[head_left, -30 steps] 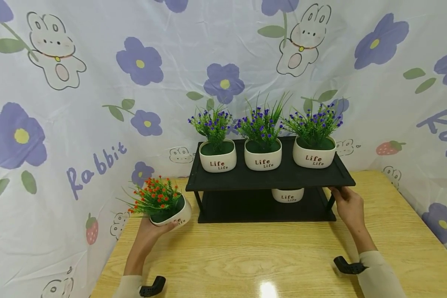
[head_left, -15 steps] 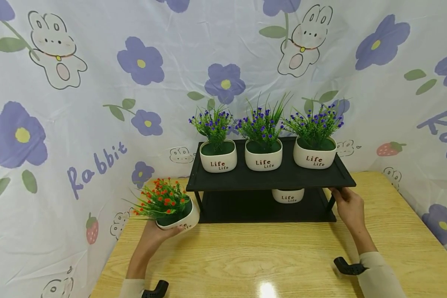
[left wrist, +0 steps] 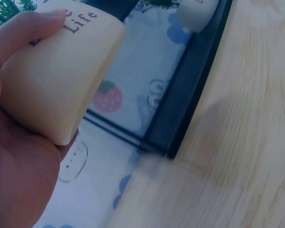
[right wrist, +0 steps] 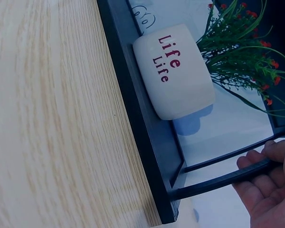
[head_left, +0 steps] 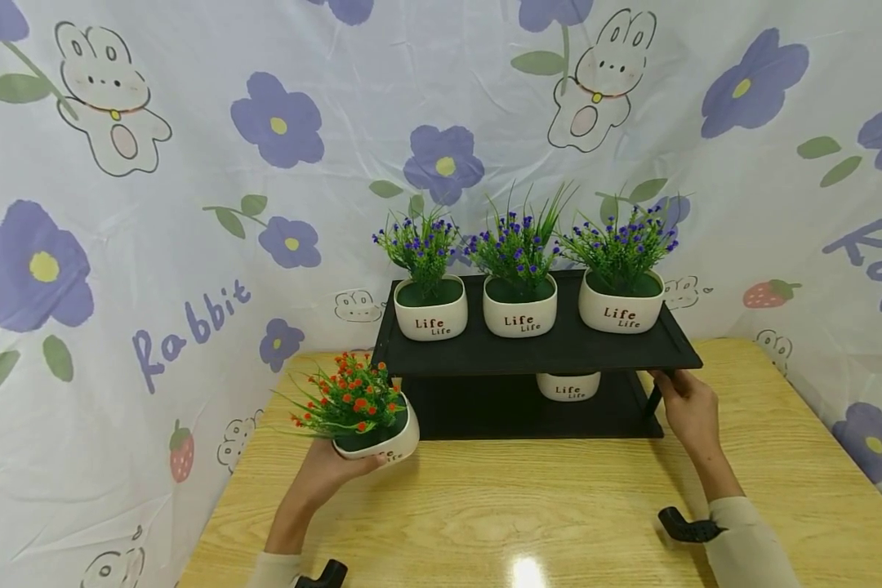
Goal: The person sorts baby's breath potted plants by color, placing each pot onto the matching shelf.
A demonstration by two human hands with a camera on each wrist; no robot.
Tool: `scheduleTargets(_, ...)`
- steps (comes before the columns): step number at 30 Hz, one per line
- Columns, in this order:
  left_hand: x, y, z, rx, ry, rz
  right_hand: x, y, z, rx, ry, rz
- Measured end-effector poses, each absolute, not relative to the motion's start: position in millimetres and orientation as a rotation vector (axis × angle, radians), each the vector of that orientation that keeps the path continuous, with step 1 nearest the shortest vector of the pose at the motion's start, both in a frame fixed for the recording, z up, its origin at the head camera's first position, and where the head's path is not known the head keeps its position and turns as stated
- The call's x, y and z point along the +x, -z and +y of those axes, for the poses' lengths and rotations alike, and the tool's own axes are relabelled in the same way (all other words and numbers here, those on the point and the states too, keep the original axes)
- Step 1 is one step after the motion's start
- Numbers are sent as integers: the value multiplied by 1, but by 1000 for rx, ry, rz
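Left hand (head_left: 322,482): cups the red-flower pot (head_left: 379,441) from below and behind, with the thumb over its front wall near the "Life" lettering; the pot is off the table (head_left: 529,506) and tipped slightly.
Right hand (head_left: 689,411): fingers are wrapped round the rack's right front post (head_left: 654,400), bracing the rack (head_left: 536,351).
Pot position: just in front of the rack's left end, level with the opening of the lower shelf (head_left: 514,412), touching nothing but the hand.
Lower shelf: one white pot (head_left: 568,385) with red flowers stands right of centre; the part to its left looks free.
Top shelf: three purple-flower pots (head_left: 519,306) in a row, near the front edge.
Likely step: setting the held pot on the lower shelf, left of the one there.
Doing it well: level the pot first, so the base lands flat.
Clearance: the sprigs stand about as high as the underside of the top board, so go in low and let them bend rather than snag.
Bracing: a firm grip on the post should stop the light rack from sliding or shaking the top pots.
Release: let go only once the base sits fully on the board, clear of the left front post (head_left: 390,398).
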State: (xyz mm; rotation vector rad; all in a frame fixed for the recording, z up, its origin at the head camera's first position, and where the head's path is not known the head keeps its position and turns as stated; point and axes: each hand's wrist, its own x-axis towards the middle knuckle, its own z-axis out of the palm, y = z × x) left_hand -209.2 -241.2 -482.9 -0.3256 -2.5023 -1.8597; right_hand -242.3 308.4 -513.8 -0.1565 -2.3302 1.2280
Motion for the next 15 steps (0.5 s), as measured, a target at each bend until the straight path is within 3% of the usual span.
scheduleTargets(15, -210, 481, -206, -484, 1961, -2594, -242, 514, 308, -171, -1232, -2337)
